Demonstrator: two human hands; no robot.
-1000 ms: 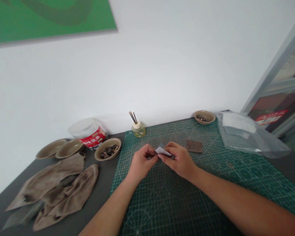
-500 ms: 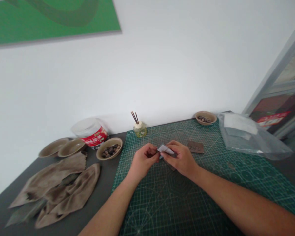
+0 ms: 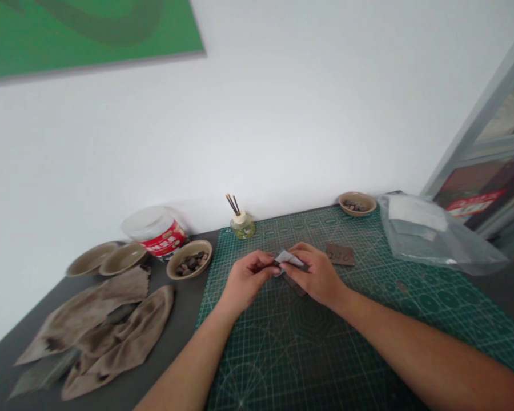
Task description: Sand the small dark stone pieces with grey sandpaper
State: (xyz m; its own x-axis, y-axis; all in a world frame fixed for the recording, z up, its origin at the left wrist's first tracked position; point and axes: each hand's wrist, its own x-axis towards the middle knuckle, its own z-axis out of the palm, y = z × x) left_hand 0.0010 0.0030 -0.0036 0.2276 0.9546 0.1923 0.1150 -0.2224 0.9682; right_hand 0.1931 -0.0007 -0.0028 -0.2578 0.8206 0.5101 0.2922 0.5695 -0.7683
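Note:
My right hand is closed, pinching a small folded piece of sandpaper with a pale grey-white back. My left hand meets it from the other side, thumb and fingers pressed together at the sandpaper's edge. Whatever small thing the left fingertips hold is hidden. Both hands are just above the green cutting mat. Partly under the right hand lies a brownish flat piece. Just beyond that hand, a brown rectangular sheet marked "240" lies on the mat.
At left are a bowl of small stones, two more bowls, a red-labelled plastic jar and crumpled brown cloths. A reed diffuser stands by the wall. Another stone bowl and a clear plastic bag are at right.
The hands stay nearly in place, with the fingers shifting slightly around the sandpaper. More of the brownish piece under the right hand shows now. The view has shifted slightly.

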